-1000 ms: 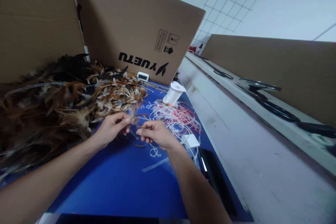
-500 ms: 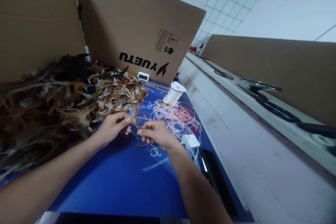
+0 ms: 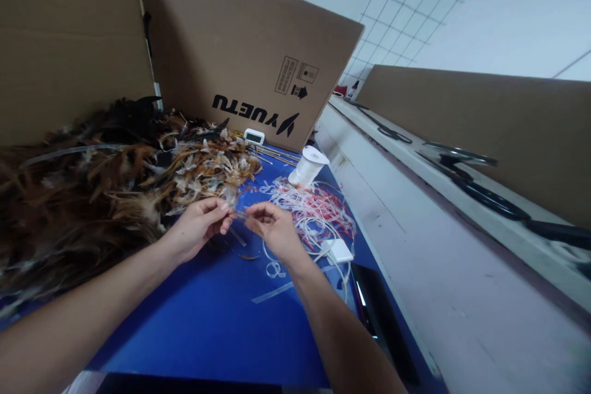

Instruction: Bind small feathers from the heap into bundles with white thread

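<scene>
My left hand (image 3: 203, 226) pinches a small feather (image 3: 231, 196) between thumb and fingertips; its pale fluffy part sticks up past the fingers. Just to the right, my right hand (image 3: 276, 229) has its thumb and forefinger pressed together at the far end of a thin piece (image 3: 241, 214) that spans the gap between both hands. Whether that piece is the feather's quill or a clear strip is too small to tell. Left of the hands lies a big heap of brown, black and cream feathers (image 3: 120, 197). A loose brown feather (image 3: 249, 257) rests on the blue tabletop (image 3: 207, 332) below them.
A white spool (image 3: 308, 167) stands behind a tangle of clear and red strips (image 3: 318, 212). Nearby lie a white adapter (image 3: 339, 250) with a cable and a black flat device (image 3: 381, 320). Cardboard (image 3: 249, 43) walls the back; a small digital display (image 3: 253, 136) stands before it.
My right hand has shifted slightly up, its fingers less curled, and the brown feather part between the hands no longer shows there. My left hand keeps its pinch. The view has moved slightly.
</scene>
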`<control>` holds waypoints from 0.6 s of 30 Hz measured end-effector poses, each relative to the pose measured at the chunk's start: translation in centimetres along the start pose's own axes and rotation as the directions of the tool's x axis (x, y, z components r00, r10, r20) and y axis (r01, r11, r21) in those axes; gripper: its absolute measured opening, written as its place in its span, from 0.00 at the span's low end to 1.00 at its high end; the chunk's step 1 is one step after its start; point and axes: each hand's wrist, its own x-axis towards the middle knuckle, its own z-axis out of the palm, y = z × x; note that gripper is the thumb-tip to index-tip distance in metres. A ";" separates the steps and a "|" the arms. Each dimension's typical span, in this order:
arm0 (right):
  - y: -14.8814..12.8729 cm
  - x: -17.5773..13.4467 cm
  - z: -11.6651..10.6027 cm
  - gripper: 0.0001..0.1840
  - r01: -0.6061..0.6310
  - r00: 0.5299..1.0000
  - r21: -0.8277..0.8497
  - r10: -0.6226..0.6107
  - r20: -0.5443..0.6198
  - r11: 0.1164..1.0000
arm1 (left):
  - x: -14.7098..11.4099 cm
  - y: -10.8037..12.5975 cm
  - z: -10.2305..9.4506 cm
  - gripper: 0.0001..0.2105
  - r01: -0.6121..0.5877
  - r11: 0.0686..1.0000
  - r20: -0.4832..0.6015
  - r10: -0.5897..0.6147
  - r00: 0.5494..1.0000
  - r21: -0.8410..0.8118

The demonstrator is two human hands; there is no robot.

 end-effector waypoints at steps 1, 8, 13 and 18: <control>0.1 -0.1 0.4 0.09 0.045 0.999 -0.054 -0.045 0.005 0.998 | 0.0 0.0 0.0 0.12 0.006 1.000 0.004 -0.006 1.000 -0.010; 0.6 -0.8 1.5 0.05 0.266 0.958 -0.254 -0.284 -0.037 0.930 | -0.2 -0.5 0.3 0.12 0.022 1.000 0.028 -0.022 0.999 -0.009; 0.2 -0.7 1.3 0.04 0.348 0.925 -0.305 -0.378 -0.042 0.886 | -0.2 -0.6 0.3 0.12 0.030 1.000 0.057 -0.031 0.998 0.006; -0.6 -0.8 0.7 0.04 0.322 0.933 -0.258 -0.352 -0.076 0.911 | -0.2 -0.3 0.3 0.12 0.068 0.998 0.110 -0.069 0.992 0.007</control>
